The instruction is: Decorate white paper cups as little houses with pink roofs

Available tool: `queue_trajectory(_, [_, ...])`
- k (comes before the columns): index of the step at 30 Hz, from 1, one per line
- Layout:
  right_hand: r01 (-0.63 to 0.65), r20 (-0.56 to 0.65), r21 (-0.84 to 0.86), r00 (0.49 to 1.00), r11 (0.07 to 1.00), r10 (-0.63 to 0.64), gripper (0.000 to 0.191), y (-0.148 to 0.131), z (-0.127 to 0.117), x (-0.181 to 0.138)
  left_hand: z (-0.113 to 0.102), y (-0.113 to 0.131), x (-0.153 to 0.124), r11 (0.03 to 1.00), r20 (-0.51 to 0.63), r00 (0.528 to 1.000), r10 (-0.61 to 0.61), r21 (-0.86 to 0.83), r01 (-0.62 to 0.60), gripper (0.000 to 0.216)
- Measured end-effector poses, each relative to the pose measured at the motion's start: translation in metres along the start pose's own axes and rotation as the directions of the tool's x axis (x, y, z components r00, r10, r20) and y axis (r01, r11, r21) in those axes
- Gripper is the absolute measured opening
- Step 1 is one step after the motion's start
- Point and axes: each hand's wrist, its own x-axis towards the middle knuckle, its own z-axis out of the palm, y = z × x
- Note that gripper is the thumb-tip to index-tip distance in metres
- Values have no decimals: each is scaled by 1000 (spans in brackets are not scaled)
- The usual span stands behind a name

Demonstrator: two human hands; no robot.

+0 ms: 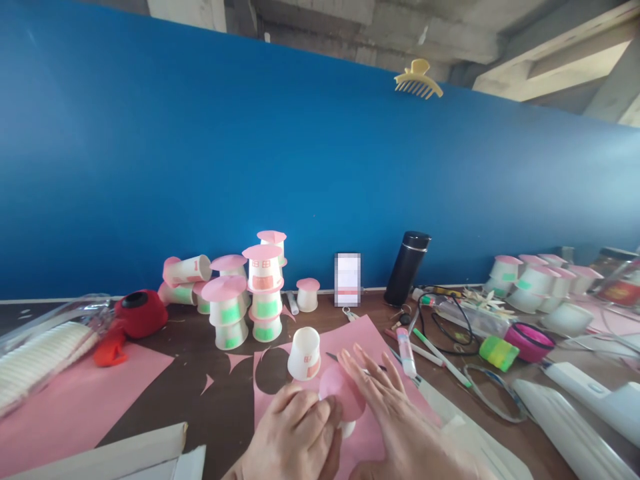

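Observation:
A round pink paper disc (pixel 345 395) lies over a white paper cup (pixel 349 429), most of which is hidden beneath it and behind my hands. My left hand (pixel 295 430) is closed at the disc's lower left edge, its curled fingers gripping the cup and disc together. Fingers stretched out and slightly apart, my right hand (pixel 387 407) rests against the disc's right side. Just beyond the left hand stands another paper cup (pixel 304 353) with a small red drawing on its side. Under all this is a pink paper sheet (pixel 367 340) with a round hole cut in it.
Stacked cups with pink disc tops (pixel 265 287) stand at the back left, near a red tape dispenser (pixel 143 313). A phone (pixel 347 280) and a black flask (pixel 407 270) are by the blue partition (pixel 320 147). Markers (pixel 443 357), a glue stick (pixel 406 352) and cables crowd the right.

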Motion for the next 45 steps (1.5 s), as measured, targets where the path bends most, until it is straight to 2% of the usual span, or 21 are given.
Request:
queue_trajectory(4, [-221,89,120,973,968,211,122,-13,-27,-1,-9,-4,0,997,74,996,-43,-58,47,25])
queue_trajectory(7, [-489,175,211,871,846,460,133,-15,-30,0,-14,-11,-4,976,91,978,-190,-88,197,35])
queue_trajectory(9, [-586,213,276,810,762,546,134,-16,-24,3,-12,-15,-9,940,48,945,-324,-93,327,37])
queue_trajectory(12, [-604,227,423,792,675,566,133,-18,-12,9,-6,-20,-17,877,-9,888,-460,-161,453,36])
queue_trajectory(15, [-600,225,518,783,609,580,133,-20,-1,12,-1,-20,-22,833,-9,849,-529,-198,517,35])
queue_trajectory(19, [-603,151,531,758,595,634,122,-21,12,13,1,-17,-23,794,35,813,-581,-196,576,33])
queue_trajectory(22, [-563,71,520,778,643,624,119,-18,17,12,0,-17,-23,778,61,801,-596,-202,594,32])
queue_trajectory(25, [-445,-52,474,847,760,529,119,-12,16,7,1,-18,-22,785,100,811,-577,-207,584,38])
queue_trajectory(27, [-362,-115,420,888,832,445,115,-7,12,2,4,-20,-23,798,138,828,-543,-223,560,53])
queue_trajectory(29, [-309,-146,375,911,874,385,111,-2,9,-2,10,-20,-26,824,175,859,-481,-245,511,73])
queue_trajectory(31, [-264,-167,340,927,903,334,104,3,8,-4,17,-21,-30,850,197,890,-411,-270,453,82])
queue_trajectory(33, [-220,-180,301,942,928,282,102,7,9,-4,25,-20,-34,843,205,900,-385,-319,433,80])
queue_trajectory(38, [-154,-178,228,964,961,197,114,5,9,-1,36,-17,-38,764,253,886,-388,-449,463,65])
queue_trajectory(41, [-173,-152,252,965,952,216,115,-2,1,1,33,-16,-34,722,279,873,-399,-491,487,61])
queue_trajectory(45, [-208,-133,279,959,938,252,117,-10,-8,4,16,-18,-21,667,303,844,-443,-517,536,58])
